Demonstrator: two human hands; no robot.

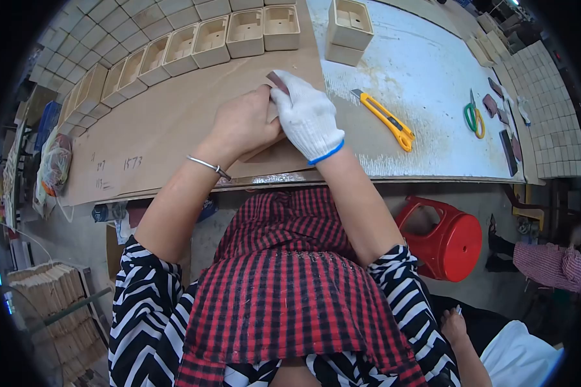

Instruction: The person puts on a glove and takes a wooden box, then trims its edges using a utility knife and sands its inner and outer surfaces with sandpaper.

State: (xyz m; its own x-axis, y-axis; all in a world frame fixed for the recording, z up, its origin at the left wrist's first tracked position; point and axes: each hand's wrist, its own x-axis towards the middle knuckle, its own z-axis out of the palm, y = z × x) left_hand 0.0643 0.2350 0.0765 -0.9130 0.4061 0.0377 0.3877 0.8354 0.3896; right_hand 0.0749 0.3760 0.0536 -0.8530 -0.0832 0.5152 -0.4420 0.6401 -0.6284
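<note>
My right hand [306, 116] wears a white knit glove with a blue cuff. It is closed on a small brown strip that looks like sandpaper [277, 80], whose end sticks out past the fingers. My left hand [242, 122] is bare, with a silver bangle at the wrist. Its fingers are curled closed against the gloved hand, and what they hold is hidden. Both hands are over the brown board [174, 129] near the table's front edge. To the right of the glove lies a yellow utility knife [387, 121] with its blade out.
Open wooden boxes [212, 42] line the back, with stacked blocks behind. Two stacked boxes [349, 31] stand at back right. Scissors [474, 118] and brown sandpaper pieces [490, 105] lie on the right. A red stool [442, 238] is below. A co-worker's hand [455, 326] shows at lower right.
</note>
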